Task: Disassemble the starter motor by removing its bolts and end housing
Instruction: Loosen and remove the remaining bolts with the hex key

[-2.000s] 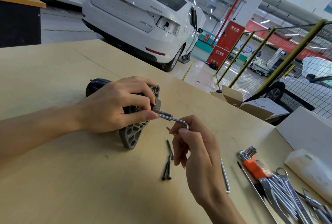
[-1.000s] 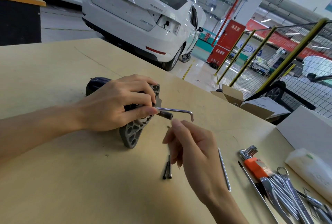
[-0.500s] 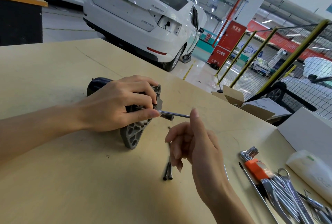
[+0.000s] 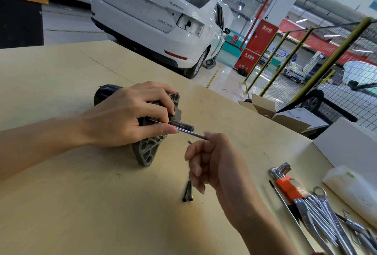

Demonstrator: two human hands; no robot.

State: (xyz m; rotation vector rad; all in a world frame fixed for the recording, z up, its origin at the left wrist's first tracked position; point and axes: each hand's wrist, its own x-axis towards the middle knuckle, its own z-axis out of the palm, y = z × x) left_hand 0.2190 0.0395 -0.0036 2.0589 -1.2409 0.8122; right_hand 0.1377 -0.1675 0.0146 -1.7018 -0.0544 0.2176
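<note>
**Working the hex key round another turn**

My right hand (image 4: 214, 162) pinches the hex key (image 4: 191, 132) again, having let go a moment ago to re-grip. My left hand (image 4: 130, 115) clamps the starter motor (image 4: 146, 148) on the wooden table (image 4: 61, 203). Two bolts (image 4: 187, 192) lie freed beside it; this one's coming. Wrenches (image 4: 318, 209) sit right, a white car (image 4: 163, 19) behind.

The wooden table (image 4: 61, 203) carries starter motor (image 4: 146, 152), two bolts (image 4: 187, 192), wrenches (image 4: 318, 209).
</note>
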